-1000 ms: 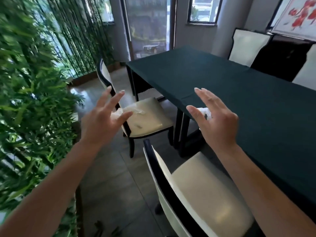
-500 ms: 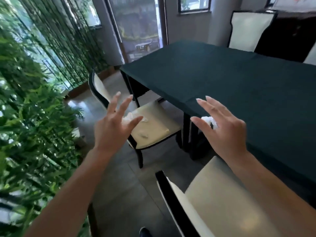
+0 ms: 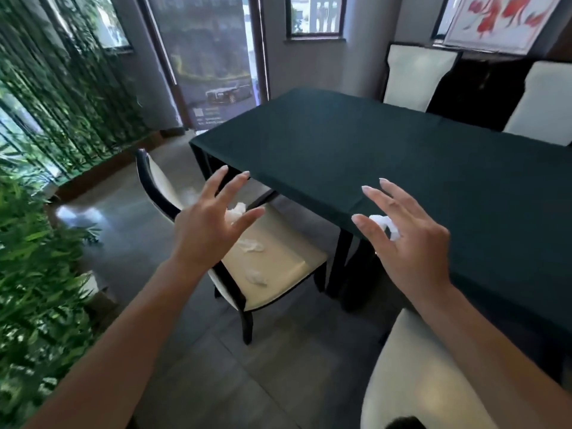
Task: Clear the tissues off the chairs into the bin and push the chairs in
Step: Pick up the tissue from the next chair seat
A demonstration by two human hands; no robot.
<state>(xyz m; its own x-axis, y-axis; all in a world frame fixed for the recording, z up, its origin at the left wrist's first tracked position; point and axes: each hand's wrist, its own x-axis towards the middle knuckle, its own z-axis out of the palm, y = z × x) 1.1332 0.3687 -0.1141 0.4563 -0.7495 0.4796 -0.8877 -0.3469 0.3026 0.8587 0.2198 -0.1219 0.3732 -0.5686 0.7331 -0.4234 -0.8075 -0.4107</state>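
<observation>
We see three crumpled tissues on the cream seat of the far chair (image 3: 278, 267), which stands pulled out from the table (image 3: 402, 168) near its left corner: one tissue (image 3: 236, 211) toward the back of the seat, partly hidden behind our left hand (image 3: 210, 230), a second tissue (image 3: 252, 245) near the middle of the seat, and a third tissue (image 3: 256, 277) closer to the seat's front edge. The three lie apart from one another. Our left hand hovers above the chair's dark backrest and seat with its fingers spread wide and straight, gripping nothing. Our right hand (image 3: 408, 243) is raised over the table's near edge with its long fingers splayed out, yet a small white wad of tissue (image 3: 385, 226) shows between its thumb and palm; we cannot tell just how it is held there. A second cream chair (image 3: 418, 366) stands close below us at the table's near edge, its seat bare in the part we can see. The table is covered with a dark green cloth. Two more cream-backed chairs (image 3: 414, 78) stand at the far side, green bamboo foliage (image 3: 37, 243) fills the left, and the floor (image 3: 278, 382) is grey tile.
</observation>
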